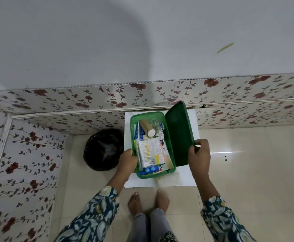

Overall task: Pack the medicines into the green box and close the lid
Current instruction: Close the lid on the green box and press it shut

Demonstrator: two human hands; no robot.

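Head view, looking steeply down: green box (pixel 169 173) sitting on a white table (pixel 181 179) against a flower-patterned wall panel (pixel 90 100), packed full. Inside, medicine cartons (pixel 151 151) lying flat near the middle, a brown cylinder with a pale end (pixel 147 127) slanted across the far half, blue blister strips (pixel 148 170) poking up at the near end; print on the cartons too small to read, lower layers buried. Green lid (pixel 179 135) open, standing tilted up along the box's right side. Right hand (pixel 199 152) clamped on the lid's near right edge, fingers curled together over the rim, thumb side hidden behind the plastic. Left hand (pixel 127 160) pressed to the box's left wall, fingertips hooked over the rim and lost among the packets, so spread hard to judge. Black-lined bin (pixel 101 149) just left of the table, contents murky. Bare feet (pixel 148 201) on pale floor tiles (pixel 247 172) below; patterned sleeves (pixel 93 217) cut off by the bottom edge. Table's near part partly blocked by the arms.
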